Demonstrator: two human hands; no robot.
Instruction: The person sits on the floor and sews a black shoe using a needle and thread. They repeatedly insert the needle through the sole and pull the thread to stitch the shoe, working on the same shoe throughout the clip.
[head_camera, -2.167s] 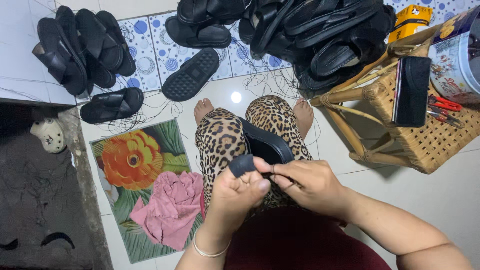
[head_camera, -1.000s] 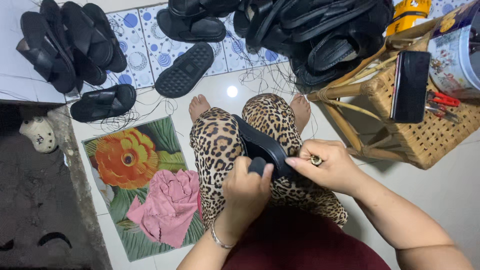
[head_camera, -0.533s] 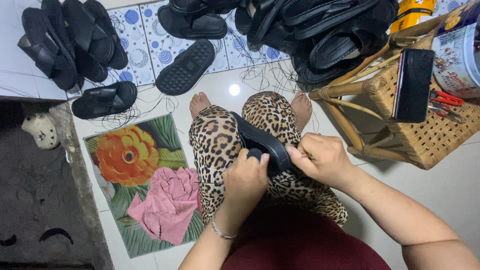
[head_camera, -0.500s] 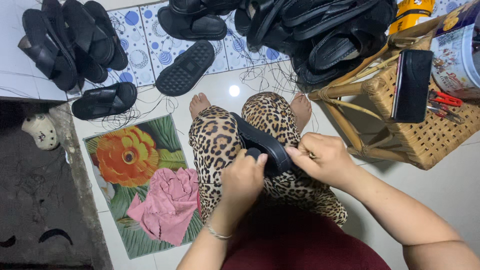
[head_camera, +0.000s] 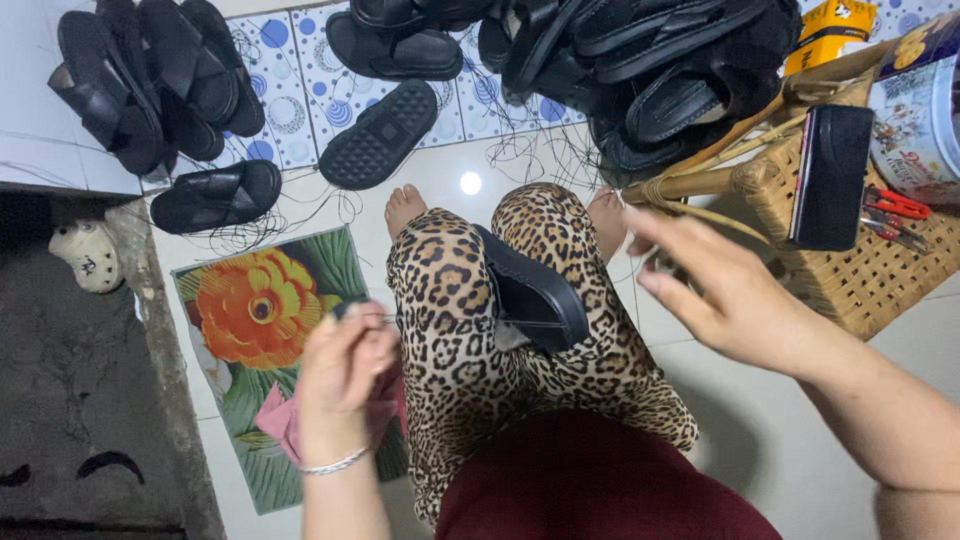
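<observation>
Head view: a black sandal lies across the lap in leopard-print trousers, both hands off it.
The left hand pinches a thin thread; the right hand is spread wide and empty. The sandal looks light, rubbery and bendable; hold it by the sole edge. A wicker basket and a sandal pile crowd the right.

Floor scene, seen from above. Upper left: a heap of black sandals on white floor tiles. Beside it, one black cross-strap sandal and an upturned black sole with studded tread, on blue-dotted tiles. Top right: a larger pile of black sandals. Right: a woven rattan stool carrying a black phone, red snips and a printed tin. Lower left: a flower-print mat bearing a pink cloth; a cream clog on the dark concrete.
</observation>
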